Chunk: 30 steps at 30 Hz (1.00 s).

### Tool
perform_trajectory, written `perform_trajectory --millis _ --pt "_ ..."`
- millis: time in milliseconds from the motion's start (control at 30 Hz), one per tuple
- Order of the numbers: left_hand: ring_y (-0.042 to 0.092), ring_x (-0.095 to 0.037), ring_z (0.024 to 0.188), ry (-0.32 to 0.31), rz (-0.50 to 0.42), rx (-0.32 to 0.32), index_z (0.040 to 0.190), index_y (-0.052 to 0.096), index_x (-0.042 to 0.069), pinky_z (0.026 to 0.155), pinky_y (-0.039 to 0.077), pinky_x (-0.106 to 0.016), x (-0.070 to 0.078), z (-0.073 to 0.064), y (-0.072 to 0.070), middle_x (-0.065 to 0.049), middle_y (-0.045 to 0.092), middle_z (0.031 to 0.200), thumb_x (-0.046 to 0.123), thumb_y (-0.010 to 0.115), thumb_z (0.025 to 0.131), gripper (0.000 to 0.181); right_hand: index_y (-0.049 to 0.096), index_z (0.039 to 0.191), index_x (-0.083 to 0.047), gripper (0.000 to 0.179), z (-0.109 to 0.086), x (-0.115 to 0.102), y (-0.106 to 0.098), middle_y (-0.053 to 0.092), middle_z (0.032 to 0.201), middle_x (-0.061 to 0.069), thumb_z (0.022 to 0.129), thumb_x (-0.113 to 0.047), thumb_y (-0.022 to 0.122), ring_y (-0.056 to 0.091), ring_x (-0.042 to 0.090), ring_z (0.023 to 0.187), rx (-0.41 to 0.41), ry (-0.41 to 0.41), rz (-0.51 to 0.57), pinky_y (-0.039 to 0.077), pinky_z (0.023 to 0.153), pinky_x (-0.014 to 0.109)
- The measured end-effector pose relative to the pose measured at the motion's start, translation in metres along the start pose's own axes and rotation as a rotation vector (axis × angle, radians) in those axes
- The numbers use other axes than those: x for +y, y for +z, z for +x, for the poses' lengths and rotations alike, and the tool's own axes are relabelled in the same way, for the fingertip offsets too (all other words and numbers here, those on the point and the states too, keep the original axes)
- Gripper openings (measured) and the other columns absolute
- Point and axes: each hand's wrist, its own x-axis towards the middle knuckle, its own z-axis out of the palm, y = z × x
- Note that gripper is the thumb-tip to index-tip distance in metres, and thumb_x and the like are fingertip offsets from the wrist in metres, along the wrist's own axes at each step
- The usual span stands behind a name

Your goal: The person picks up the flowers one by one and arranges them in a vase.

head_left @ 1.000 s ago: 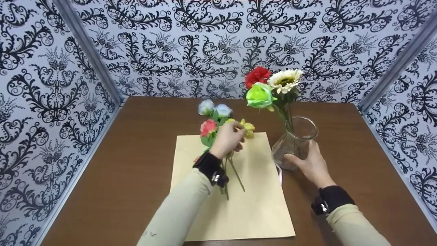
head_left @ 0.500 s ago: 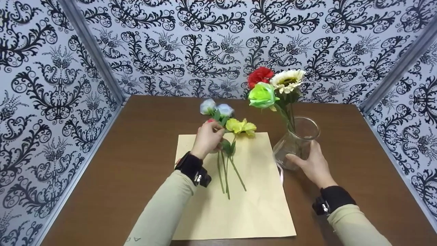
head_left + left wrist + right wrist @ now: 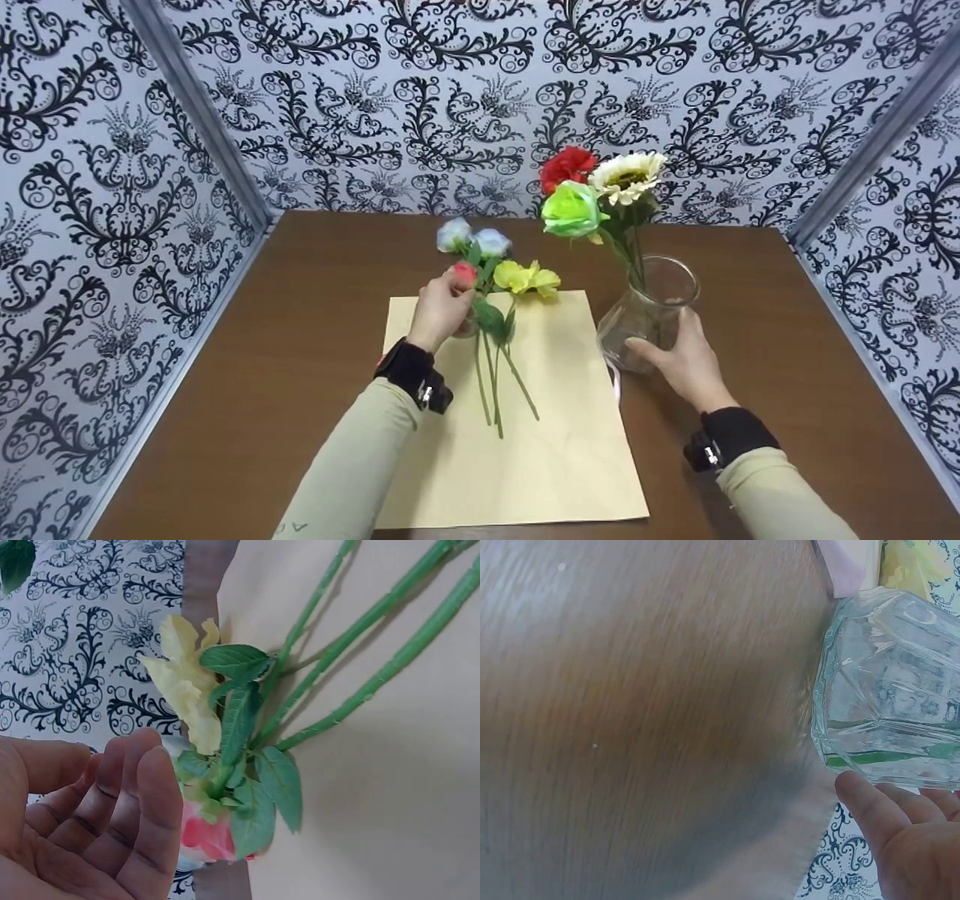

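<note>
My left hand [image 3: 442, 307] is beside a pink flower [image 3: 206, 832], over the upper left of the paper. Its fingers are loosely bent, and the left wrist view shows nothing between thumb and fingers. A yellow flower [image 3: 525, 277] and pale blue flowers [image 3: 491, 242] lie alongside, their green stems [image 3: 360, 619] crossing the paper. At the right, my right hand [image 3: 690, 360] holds a clear glass vase [image 3: 892, 675] low on its side, thumb across the front. A red flower [image 3: 568, 169], a cream daisy-like flower [image 3: 628, 178] and a green rose [image 3: 571, 210] stand in it, leaning left.
A cream paper sheet [image 3: 555, 465] covers the middle of the brown table [image 3: 262, 375]. A pale pink ribbon-like strip [image 3: 842, 566] lies between paper and vase. Patterned walls [image 3: 480, 105] enclose the back and sides.
My left hand has moved left from over the yellow flower to beside the pink one, uncovering the yellow petals and the stems. The right hand and vase have stayed in place.
</note>
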Motion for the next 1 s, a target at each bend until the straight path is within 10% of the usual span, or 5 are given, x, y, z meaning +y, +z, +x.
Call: perform_trajectory --millis 533,1000 --pt "0.064 -0.018 0.048 -0.106 0.024 -0.015 0.109 0.068 -0.001 0.044 0.054 -0.029 -0.032 0.001 0.01 -0.011 0.066 0.075 0.012 0.062 0.1 0.017 0.019 0.156 0.0 0.109 0.0 -0.001 0.0 0.029 0.156 0.029 0.086 -0.063 0.073 0.032 0.057 0.142 0.006 -0.004 -0.018 0.031 0.111 0.069" --pt "0.068 -0.027 0.051 -0.052 0.199 -0.018 0.098 0.071 0.002 0.041 0.05 -0.028 -0.042 -0.007 0.028 -0.007 0.065 0.065 0.013 0.065 0.097 0.012 0.02 0.155 0.001 0.108 0.0 0.0 0.0 0.033 0.152 0.029 0.086 -0.06 0.076 0.034 0.055 0.142 0.023 -0.016 -0.007 0.03 0.112 0.069"
